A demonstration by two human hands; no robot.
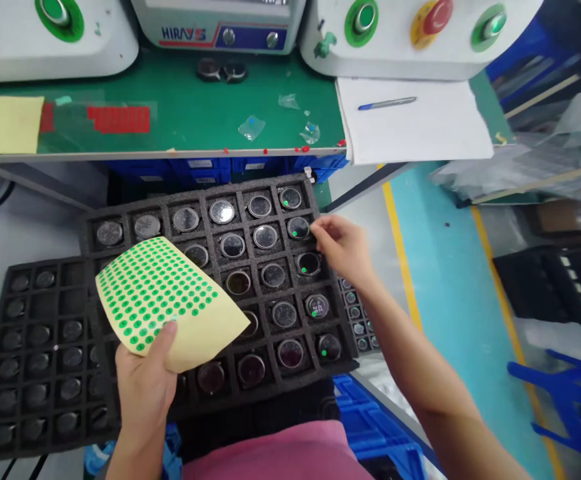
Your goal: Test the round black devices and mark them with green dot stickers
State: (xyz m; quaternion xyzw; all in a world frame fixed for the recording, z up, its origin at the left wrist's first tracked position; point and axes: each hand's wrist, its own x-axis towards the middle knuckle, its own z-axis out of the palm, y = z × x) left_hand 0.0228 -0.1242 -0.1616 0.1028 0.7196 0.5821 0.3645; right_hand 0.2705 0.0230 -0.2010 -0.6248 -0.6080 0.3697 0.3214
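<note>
My left hand (148, 377) is closed on a pale yellow sheet of round green stickers (158, 290), thumb on top. The sheet is bowed and hides part of a black foam tray (320, 250). Round watch faces with dark glass sit in the tray's compartments. Those in the rightmost column, such as this watch face (298, 227), each bear a small green dot. At that column's second compartment from the top, my right hand (343, 247) has thumb and forefinger pinched together at the tray's right edge. Whatever may be between the fingertips is too small to make out.
A second foam tray (28, 360) with watch faces lies at the left, and another tray (358, 320) shows below right. Beyond is a green bench (185, 130) with papers (420, 130), a pen (388, 103) and a white machine (215, 23). A blue stool (565, 393) stands right.
</note>
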